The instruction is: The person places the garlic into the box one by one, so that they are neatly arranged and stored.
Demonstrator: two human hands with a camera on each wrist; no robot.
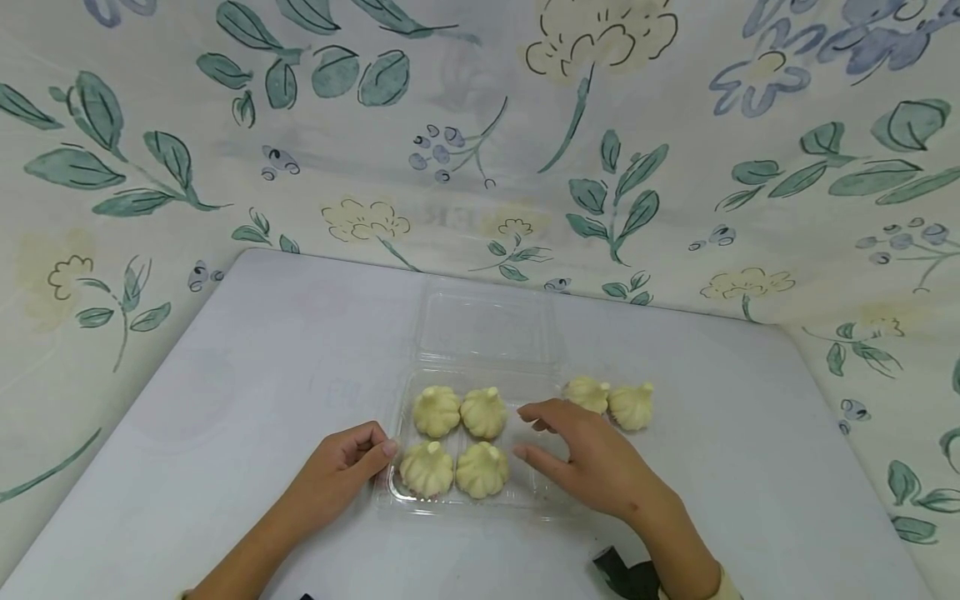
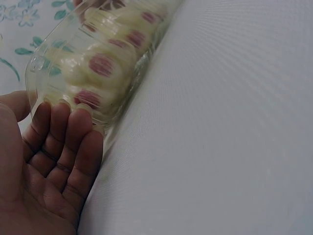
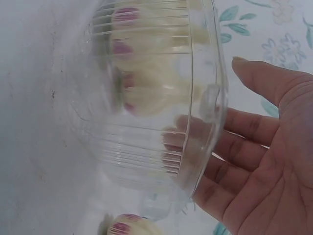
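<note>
A clear plastic clamshell box stands on the table with its lid folded back. Several pale yellow garlic bulbs sit in its left part, in two rows. My left hand holds the box's left rim; the left wrist view shows fingertips on the outer wall and the thumb at the edge. Over the box's right part hovers my right hand, thumb and fingers apart, holding nothing. Beyond it, right of the box, lie two more garlic bulbs, one partly hidden. Purplish patches mark the bulbs in the wrist views.
The white table ends at a floral cloth along the back and sides. A dark object, only partly in view, lies by the right forearm at the front edge.
</note>
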